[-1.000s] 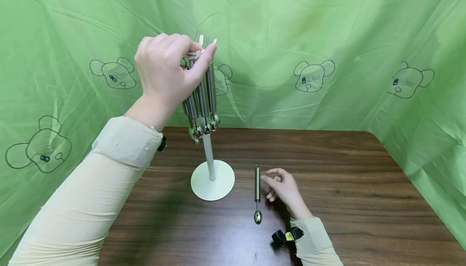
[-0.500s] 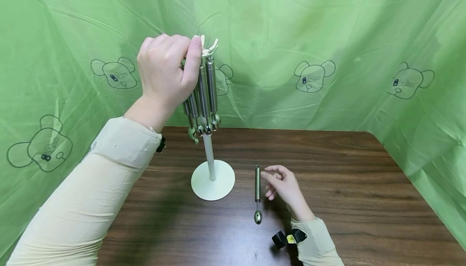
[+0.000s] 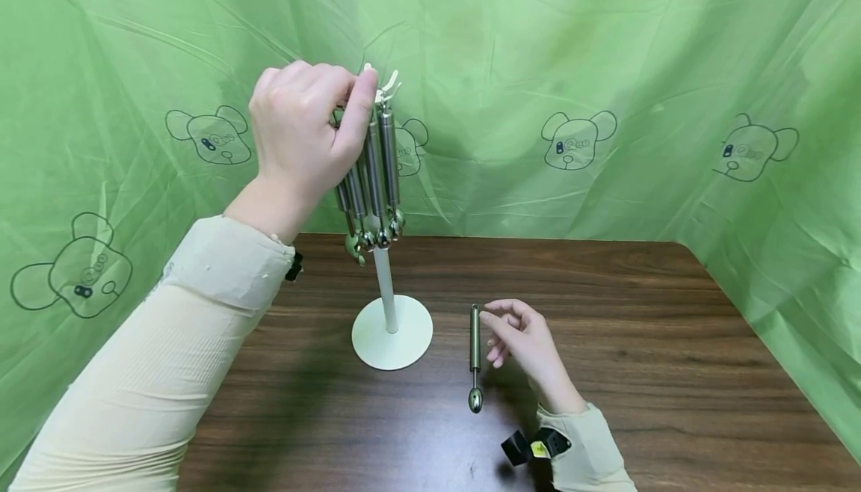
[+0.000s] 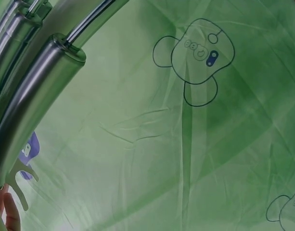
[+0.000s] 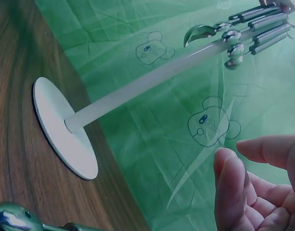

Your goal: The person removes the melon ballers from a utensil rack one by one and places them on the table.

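Status: several steel utensils (image 3: 374, 178) hang from the hooks at the top of the white stand (image 3: 392, 331), and one steel scoop (image 3: 474, 357) lies flat on the counter (image 3: 673, 342), just right of the stand's round base; judged from this, hanging is largely complete and one piece is left. The left hand (image 3: 303, 137) is raised at the stand top, fingers curled around the upper ends of the hung utensils. The right hand (image 3: 521, 339) sits just right of the scoop's handle, fingers loosely bent and gripping nothing; whether a fingertip touches the handle cannot be determined. Clearance: open counter extends right and near; green sheeting (image 3: 605, 66) closes the far, left and right sides.
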Tool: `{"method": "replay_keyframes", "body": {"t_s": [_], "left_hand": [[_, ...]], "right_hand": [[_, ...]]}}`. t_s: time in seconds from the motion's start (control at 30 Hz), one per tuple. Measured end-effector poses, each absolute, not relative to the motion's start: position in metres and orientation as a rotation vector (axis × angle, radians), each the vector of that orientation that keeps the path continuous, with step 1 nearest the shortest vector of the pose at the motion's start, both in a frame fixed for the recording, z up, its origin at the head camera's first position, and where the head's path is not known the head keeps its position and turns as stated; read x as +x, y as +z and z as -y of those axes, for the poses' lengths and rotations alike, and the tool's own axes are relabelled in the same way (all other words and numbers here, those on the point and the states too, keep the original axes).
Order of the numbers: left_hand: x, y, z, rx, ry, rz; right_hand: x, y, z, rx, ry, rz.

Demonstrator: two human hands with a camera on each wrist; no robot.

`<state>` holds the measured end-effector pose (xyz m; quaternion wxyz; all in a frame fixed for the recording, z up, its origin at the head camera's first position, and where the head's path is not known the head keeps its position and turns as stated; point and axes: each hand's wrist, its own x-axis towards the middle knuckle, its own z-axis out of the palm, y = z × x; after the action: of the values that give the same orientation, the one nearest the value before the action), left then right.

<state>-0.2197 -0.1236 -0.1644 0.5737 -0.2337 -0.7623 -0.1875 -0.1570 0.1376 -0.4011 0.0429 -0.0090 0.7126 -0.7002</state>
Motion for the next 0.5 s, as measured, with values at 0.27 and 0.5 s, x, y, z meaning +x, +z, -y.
{"method": "replay_keyframes", "body": {"t_s": [0.27, 0.5], "left_hand": [[-0.2193, -0.1638, 0.1249, -0.572, -0.418, 1.787], [-0.2211, -0.1625, 0.1236, -0.574, -0.406, 1.795]], "right_hand": [[-0.1535, -0.3959, -0.1356, -0.049, -2.157, -2.166], [-0.1506, -0.3911, -0.1358, -0.093, -2.161, -2.18]]}}
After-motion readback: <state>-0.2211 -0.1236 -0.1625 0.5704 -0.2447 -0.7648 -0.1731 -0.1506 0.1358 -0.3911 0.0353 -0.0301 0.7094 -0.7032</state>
